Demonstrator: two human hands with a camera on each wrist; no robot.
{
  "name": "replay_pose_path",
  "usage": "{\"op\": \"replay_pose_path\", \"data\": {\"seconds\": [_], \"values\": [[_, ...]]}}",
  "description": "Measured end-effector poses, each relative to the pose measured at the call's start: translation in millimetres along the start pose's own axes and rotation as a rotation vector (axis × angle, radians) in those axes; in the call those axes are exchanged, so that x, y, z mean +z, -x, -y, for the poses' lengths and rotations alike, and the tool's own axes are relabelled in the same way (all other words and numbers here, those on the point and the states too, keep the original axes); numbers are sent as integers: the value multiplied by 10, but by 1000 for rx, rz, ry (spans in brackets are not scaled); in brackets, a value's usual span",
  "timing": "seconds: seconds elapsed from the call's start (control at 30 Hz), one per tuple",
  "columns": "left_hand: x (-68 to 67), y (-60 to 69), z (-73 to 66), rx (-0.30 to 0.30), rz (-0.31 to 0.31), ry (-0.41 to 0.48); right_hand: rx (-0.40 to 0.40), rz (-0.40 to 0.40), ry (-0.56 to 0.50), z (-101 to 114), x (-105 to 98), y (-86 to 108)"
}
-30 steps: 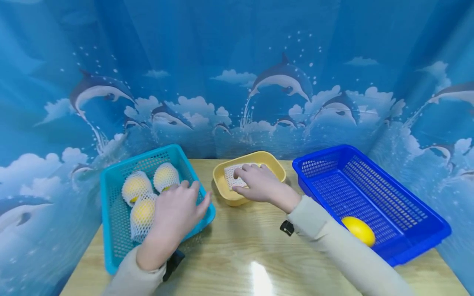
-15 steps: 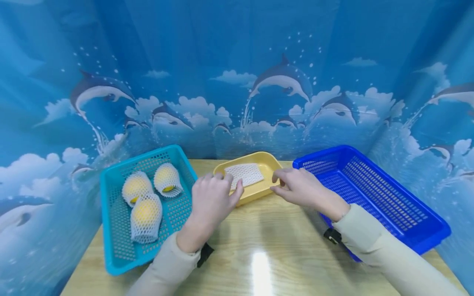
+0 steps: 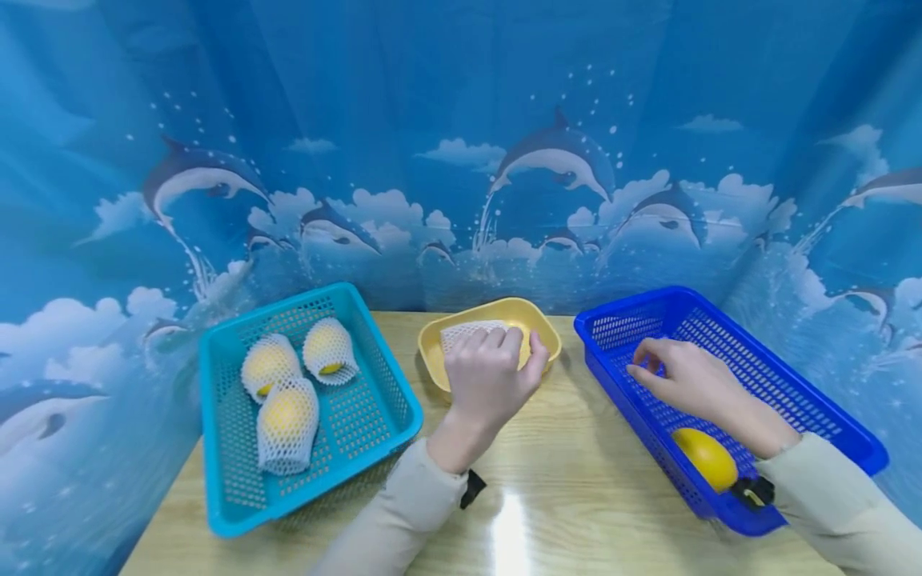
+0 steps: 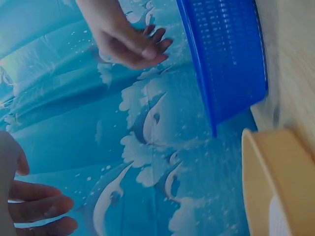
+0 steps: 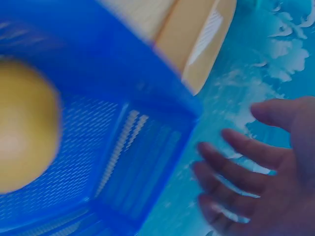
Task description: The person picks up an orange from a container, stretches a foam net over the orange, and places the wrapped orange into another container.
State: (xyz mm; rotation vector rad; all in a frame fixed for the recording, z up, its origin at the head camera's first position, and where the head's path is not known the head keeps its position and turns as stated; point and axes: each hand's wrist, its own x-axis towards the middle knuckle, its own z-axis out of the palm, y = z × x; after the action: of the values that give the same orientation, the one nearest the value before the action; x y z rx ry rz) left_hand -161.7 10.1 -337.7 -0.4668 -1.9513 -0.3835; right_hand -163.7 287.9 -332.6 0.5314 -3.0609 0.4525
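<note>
My left hand (image 3: pixel 490 380) hovers in front of the yellow tray (image 3: pixel 428 344), partly covering it, with loosely bent fingers and nothing in them. Inside that tray lies a flat white foam net sleeve (image 3: pixel 461 330). Over the dark blue basket (image 3: pixel 828 400) is my right hand (image 3: pixel 695 384), its spread fingers (image 5: pixel 241 162) holding nothing in the right wrist view. Close by, a smooth oval yellow fruit (image 3: pixel 706 458) sits in the near end of the basket, large and partly cut off in the right wrist view.
A teal basket (image 3: pixel 216 464) at the left holds three yellow fruits in white foam nets, one of them the nearest netted fruit (image 3: pixel 286 424). Wooden table (image 3: pixel 562 488) lies between the baskets. A blue dolphin-print curtain (image 3: pixel 432 120) rises behind.
Both hands have moved right: the left from the teal basket to the yellow tray, the right from the tray to above the blue basket. The foam net stays in the tray.
</note>
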Motion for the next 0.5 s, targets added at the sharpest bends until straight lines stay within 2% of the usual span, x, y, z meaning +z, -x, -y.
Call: {"op": "replay_pose_path", "data": {"seconds": [0.07, 0.2, 0.37, 0.5], "values": [[54, 3, -76, 4, -10, 5, 30, 68, 10, -135, 15, 86], [158, 32, -227, -2, 13, 8, 74, 213, 0, -399, 65, 258], [300, 108, -400, -26, 25, 2, 149, 318, -67, -632, 111, 386], [403, 178, -549, -36, 48, -19, 291, 427, -170, -743, 104, 443]]}}
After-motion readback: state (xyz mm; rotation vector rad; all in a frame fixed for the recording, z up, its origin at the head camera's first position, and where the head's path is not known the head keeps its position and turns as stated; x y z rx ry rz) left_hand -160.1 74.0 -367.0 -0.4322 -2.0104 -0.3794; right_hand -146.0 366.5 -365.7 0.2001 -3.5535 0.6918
